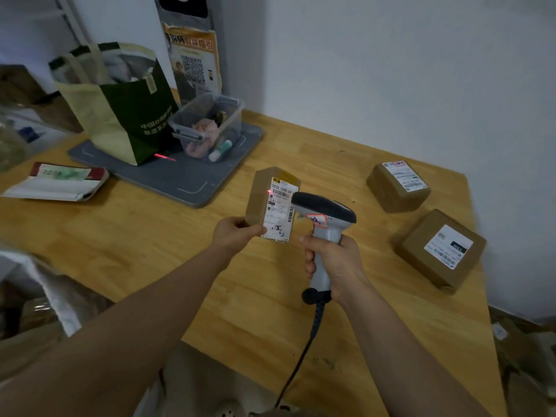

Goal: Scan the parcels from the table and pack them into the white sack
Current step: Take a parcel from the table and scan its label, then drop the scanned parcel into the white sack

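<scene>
One parcel (270,203) is mid-scan: your left hand (237,233) pinches it and your right hand (334,266) grips the scanner (323,212). Next, pack it into the white sack (54,290) off the table's (150,236) left edge.

A green and cream tote bag (129,115) and a clear plastic bin (233,121) stand side by side on a grey mat (180,177). A poster with a QR code (194,64) is on the wall behind them.

Left hand (233,233) grips a small parcel (272,203) upright — right hand (334,263) aims the scanner (323,215) at its label.
</scene>
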The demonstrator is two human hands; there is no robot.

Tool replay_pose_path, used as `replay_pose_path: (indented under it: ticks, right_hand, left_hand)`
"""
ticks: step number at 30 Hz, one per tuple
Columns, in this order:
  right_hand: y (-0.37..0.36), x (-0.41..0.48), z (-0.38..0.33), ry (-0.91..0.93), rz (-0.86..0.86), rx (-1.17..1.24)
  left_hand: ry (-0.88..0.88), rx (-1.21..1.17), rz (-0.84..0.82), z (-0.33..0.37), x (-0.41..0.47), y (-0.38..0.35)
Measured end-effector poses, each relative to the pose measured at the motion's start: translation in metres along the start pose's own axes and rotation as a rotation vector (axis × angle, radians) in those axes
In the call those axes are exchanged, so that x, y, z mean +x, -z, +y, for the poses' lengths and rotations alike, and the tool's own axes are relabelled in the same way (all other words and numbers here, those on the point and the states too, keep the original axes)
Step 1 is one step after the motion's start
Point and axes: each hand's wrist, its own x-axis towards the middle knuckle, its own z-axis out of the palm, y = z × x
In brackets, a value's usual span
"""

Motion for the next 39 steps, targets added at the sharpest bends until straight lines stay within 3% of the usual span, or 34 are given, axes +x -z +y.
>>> replay_pose_path:
  ticks: [7,18,23,28,32,34,37,39]
  right_hand:
    - [-0.039,0.000,0.002,0.009,-0.147,-0.023]
    - [-0.180,-0.036,0.047,-0.079,-0.613,-0.232]
    - [-0.220,-0.054,0.074,-0.123,-0.729,-0.310]
    - [-0.238,-0.056,0.092,-0.169,-0.747,-0.370]
    - [-0.241,-0.047,0.097,-0.183,-0.710,-0.373]
    - [-0.239,-0.042,0.097,-0.186,-0.691,-0.360]
    - [-0.231,-0.033,0.094,-0.189,-0.638,-0.336]
    - [-0.222,-0.026,0.091,-0.184,-0.597,-0.315]
  left_hand:
    - [0.008,-0.096,0.140,-0.007,-0.021,0.045]
    - [0.067,-0.396,0.966,-0.085,-0.135,0.223]
    - [0.291,-0.405,1.207,-0.130,-0.193,0.282]
    - [0.376,-0.681,1.265,-0.151,-0.197,0.318]
    - [0.402,-0.820,1.096,-0.145,-0.178,0.334]
    - [0.423,-0.699,1.018,-0.139,-0.162,0.332]
    - [0.372,-0.203,0.946,-0.125,-0.138,0.306]
    - [0.281,-0.041,0.867,-0.115,-0.123,0.279]
